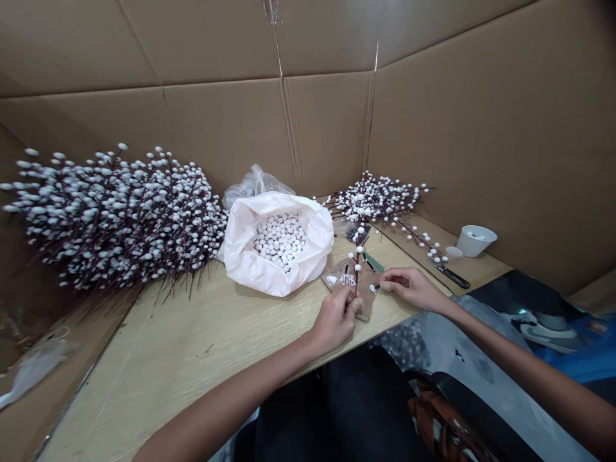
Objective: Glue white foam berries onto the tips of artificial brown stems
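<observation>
Seated work position at a wood-grain counter [192, 340], viewed from the head. The left hand [333, 319] has its grip closed around a thin, dark beaded stem [357, 273], which stands nearly upright above a brown cardboard piece [366, 282] near the counter's front edge. The right hand [411, 289] holds its thumb and forefinger together on a small white bead [373, 289] with a short dark shank, just beside the stem. Behind the hands, an open pale plastic bag [245, 256] holds many loose white beads [279, 240]. A large heap of beaded branches [110, 218] lies left of the bag, and a smaller heap [375, 199] lies to its right. At right are a white cup [474, 239], a smaller white cup [453, 253] and a black-handled knife [455, 276]. Corrugated cardboard walls [192, 128] surround the counter's rear.
</observation>
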Action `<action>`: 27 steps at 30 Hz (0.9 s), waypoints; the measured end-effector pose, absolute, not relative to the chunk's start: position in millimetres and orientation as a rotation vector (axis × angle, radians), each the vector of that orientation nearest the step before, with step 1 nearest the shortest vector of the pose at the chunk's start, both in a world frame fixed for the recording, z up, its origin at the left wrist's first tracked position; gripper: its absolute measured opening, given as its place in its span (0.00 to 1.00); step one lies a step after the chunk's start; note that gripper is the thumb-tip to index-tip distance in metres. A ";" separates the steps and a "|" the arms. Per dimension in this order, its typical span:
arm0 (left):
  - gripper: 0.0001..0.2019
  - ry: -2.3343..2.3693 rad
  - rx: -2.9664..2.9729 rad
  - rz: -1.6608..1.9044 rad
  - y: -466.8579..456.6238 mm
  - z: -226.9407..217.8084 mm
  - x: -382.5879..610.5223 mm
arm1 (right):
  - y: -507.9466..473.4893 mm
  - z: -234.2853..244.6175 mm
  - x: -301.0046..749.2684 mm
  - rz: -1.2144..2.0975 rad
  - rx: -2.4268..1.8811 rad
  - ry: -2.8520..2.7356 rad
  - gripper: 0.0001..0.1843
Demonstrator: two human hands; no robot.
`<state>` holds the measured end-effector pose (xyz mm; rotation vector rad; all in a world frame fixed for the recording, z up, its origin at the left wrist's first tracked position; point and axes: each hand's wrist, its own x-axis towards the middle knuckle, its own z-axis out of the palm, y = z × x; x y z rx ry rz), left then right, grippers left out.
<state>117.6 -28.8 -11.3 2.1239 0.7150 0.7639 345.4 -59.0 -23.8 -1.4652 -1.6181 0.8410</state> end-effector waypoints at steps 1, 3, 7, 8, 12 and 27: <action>0.04 0.713 2.123 0.764 -28.7 -11.6 117.6 | -58.8 -23.5 346.1 0.865 -1.452 -1.594 0.13; 0.03 0.713 2.124 0.768 -28.5 -12.0 117.7 | -58.2 -23.9 347.2 0.877 -1.433 -1.555 0.14; 0.03 0.708 2.113 0.768 -28.3 -12.4 117.7 | -57.4 -25.8 346.1 0.842 -1.431 -1.540 0.13; 0.03 0.706 2.109 0.768 -28.1 -12.5 117.7 | -57.5 -25.6 345.2 0.831 -1.433 -1.539 0.13; 0.04 0.701 2.098 0.790 -27.0 -14.0 117.8 | -59.0 -19.3 341.0 0.829 -1.421 -1.464 0.16; 0.12 0.776 1.756 1.150 -21.2 15.6 77.8 | -34.4 43.7 301.8 1.138 -0.973 -0.954 0.20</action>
